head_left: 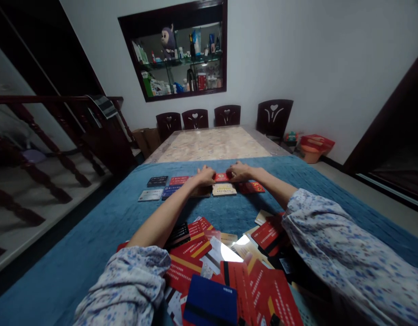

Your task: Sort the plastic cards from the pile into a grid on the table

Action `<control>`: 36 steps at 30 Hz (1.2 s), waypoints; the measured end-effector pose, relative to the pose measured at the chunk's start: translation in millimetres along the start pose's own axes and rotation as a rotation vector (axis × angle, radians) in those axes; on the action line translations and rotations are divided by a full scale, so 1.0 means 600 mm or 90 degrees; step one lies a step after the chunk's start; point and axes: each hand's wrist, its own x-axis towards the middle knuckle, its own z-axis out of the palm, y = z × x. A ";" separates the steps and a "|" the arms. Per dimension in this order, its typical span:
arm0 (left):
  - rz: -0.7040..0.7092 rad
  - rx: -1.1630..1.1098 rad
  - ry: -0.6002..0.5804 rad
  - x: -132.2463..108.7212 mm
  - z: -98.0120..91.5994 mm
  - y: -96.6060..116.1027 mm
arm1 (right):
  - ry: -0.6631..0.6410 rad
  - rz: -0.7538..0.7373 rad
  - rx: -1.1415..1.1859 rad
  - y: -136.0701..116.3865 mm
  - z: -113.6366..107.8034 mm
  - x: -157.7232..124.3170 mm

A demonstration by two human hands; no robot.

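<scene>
While loose cards (233, 280) crowd the cloth (103, 244), half-curled fingers (211, 172) of both hands (205, 174) (240, 172) hold a red stack (221, 177).

I can see cards in neat little piles, lying flat in two rows. In the back row, a black pile (157, 181) is farthest left, and a red pile (179, 180) sits beside it. Farther right is another red pile (221, 177), touched at both ends. In the front row I see a whitish pile (150, 195), a blue pile (171, 192), a cream pile (224, 189) and a red pile with gold marks (252, 187), partly hidden.

Nearer to me is a big messy heap of cards (191, 246), mostly red with yellow stripes, crossing over each other every way. A dark blue card (210, 299) lies on top at the front. A black card (179, 235) lies at the heap's back left.
</scene>
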 end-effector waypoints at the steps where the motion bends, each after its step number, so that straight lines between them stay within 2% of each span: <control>1: 0.001 0.001 -0.003 -0.001 -0.001 0.000 | -0.004 -0.001 0.000 0.000 0.000 0.001; 7: -0.003 0.025 -0.022 -0.006 -0.006 0.006 | 0.017 0.003 -0.015 -0.005 0.002 0.003; 16: 0.017 0.019 -0.029 -0.006 -0.001 0.000 | -0.024 0.017 -0.025 -0.016 -0.005 0.000; 22: 0.018 -0.004 0.043 -0.016 -0.001 -0.003 | -0.010 0.023 -0.032 -0.007 0.000 0.005; 28: 0.051 -0.006 0.144 -0.065 -0.011 -0.014 | 0.112 -0.032 -0.012 -0.004 -0.004 -0.005; 36: 0.059 -0.026 0.232 -0.147 -0.001 -0.035 | 0.214 -0.114 0.016 -0.049 -0.027 -0.041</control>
